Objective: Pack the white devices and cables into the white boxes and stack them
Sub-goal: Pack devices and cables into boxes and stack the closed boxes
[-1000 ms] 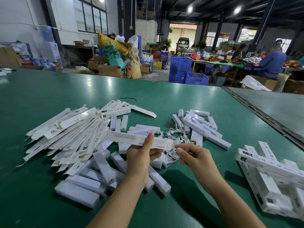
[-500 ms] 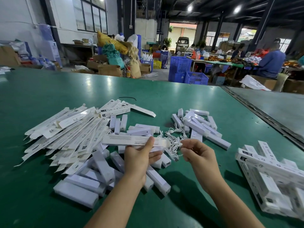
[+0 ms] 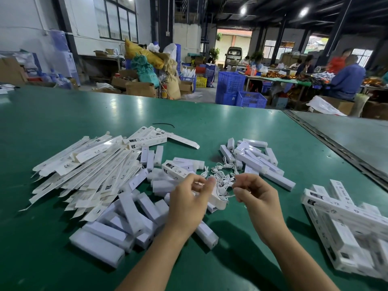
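On the green table (image 3: 63,114), flat boxes (image 3: 88,171) fan out far left, beside a heap of devices (image 3: 126,217). The left hand (image 3: 189,202) curls round a box (image 3: 175,171) over that heap, and the right hand (image 3: 258,198) pinches a cable (image 3: 227,181) from the cables (image 3: 220,173) tangled between both hands. Packed boxes (image 3: 340,223) lie stacked far right

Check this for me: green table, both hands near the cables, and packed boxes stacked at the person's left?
Wrong side: in the head view the stacked boxes lie at the person's right. The table is green, and the left hand and right hand do work near the cables.
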`<control>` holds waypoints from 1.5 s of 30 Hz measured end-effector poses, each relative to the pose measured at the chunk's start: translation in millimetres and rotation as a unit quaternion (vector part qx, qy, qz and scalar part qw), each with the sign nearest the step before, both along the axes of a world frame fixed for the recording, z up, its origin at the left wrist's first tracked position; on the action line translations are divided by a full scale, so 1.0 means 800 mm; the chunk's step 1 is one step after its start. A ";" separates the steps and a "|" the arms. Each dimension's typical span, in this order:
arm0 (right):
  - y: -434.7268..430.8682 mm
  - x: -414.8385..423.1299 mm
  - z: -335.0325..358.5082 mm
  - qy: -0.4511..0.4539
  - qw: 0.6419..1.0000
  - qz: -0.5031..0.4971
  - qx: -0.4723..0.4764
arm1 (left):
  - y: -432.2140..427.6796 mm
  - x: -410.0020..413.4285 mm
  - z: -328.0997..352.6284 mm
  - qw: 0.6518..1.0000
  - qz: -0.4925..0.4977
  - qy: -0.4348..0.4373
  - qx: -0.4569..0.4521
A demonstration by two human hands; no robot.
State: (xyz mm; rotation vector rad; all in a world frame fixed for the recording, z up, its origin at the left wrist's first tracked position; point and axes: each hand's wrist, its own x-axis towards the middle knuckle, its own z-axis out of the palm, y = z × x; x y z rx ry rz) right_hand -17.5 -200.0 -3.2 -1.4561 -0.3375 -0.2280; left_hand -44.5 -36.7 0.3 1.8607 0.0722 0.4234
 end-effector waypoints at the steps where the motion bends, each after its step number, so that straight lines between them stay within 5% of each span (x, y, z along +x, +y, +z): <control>1: -0.001 -0.002 0.001 -0.009 1.000 0.005 -0.014 | -0.002 -0.002 0.000 1.000 -0.009 -0.004 -0.002; 8: 0.002 -0.009 0.006 -0.045 0.997 0.044 -0.045 | 0.000 0.000 -0.005 0.998 -0.045 -0.032 0.013; 16: -0.011 -0.002 0.018 0.123 0.962 0.167 0.176 | -0.002 -0.003 -0.004 0.980 -0.194 0.037 -0.003; 22: 0.001 -0.005 0.014 0.132 0.977 0.101 0.136 | -0.007 -0.010 0.005 0.949 -0.272 0.013 -0.157; 27: 0.013 -0.010 0.003 0.092 0.995 0.028 0.017 | -0.017 -0.005 0.003 0.945 -0.119 -0.035 -0.304; 32: 0.013 -0.013 0.005 0.157 0.984 0.075 0.034 | -0.018 -0.004 -0.009 0.989 0.024 -0.128 -0.073; 38: 0.009 -0.011 0.017 0.228 0.950 0.177 0.117 | -0.012 -0.004 -0.010 0.946 0.035 -0.296 0.131; 42: 0.002 -0.008 0.017 0.248 0.948 0.159 0.118 | -0.007 0.001 -0.010 0.930 -0.006 -0.323 0.178; 45: -0.003 -0.005 0.018 0.236 0.956 0.114 0.135 | -0.001 0.000 -0.009 0.951 -0.027 -0.262 0.158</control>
